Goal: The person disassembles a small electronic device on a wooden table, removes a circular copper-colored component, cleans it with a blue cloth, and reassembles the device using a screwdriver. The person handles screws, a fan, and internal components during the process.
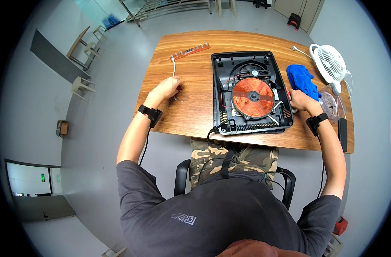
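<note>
An opened induction cooker lies on the table in front of me, its black housing showing a round copper coil, a fan and thin wires. My left hand rests left of it with curled fingers; what they hold is hidden. Just below those fingers lie a few small screws. From a narrow orange circuit board, a white cable runs down to this hand. At the cooker's right edge my right hand is closed round a small red object, mostly covered by the fingers.
Right of the cooker lie a blue cloth, a white fan, a clear plastic container and a black bar-shaped object. A black cord hangs over the table's front edge. Cables run from both wristbands.
</note>
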Motion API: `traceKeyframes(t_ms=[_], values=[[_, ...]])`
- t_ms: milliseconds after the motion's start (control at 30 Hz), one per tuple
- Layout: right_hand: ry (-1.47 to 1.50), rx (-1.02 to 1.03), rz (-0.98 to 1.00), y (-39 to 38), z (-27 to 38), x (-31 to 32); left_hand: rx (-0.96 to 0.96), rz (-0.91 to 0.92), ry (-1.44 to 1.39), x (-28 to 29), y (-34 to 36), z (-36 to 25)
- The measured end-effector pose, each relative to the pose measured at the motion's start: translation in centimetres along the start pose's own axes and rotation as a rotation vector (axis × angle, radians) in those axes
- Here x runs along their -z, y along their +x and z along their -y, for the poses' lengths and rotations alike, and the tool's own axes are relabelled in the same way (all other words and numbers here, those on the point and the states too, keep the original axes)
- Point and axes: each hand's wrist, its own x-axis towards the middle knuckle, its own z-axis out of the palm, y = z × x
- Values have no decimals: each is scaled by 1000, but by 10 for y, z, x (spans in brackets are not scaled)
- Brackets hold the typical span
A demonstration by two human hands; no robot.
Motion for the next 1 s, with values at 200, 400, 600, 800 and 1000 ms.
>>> traceKeyframes(t_ms=[200, 400, 600, 800, 1000], values=[[3, -11, -6, -2, 4, 3, 76, -1, 45, -4, -4, 14], [14, -29, 1, 2, -2, -1, 95, 3, 49, -6, -11, 19], [0, -46, 1, -1, 8, 4, 111, -34, 64, -9, -9, 10], [-111, -51, -25, 8, -7, -7, 112, -16, -6, 0, -11, 5], [-84, -87, -182, -9, 2, 17, 104, -29, -143, 17, -29, 11]])
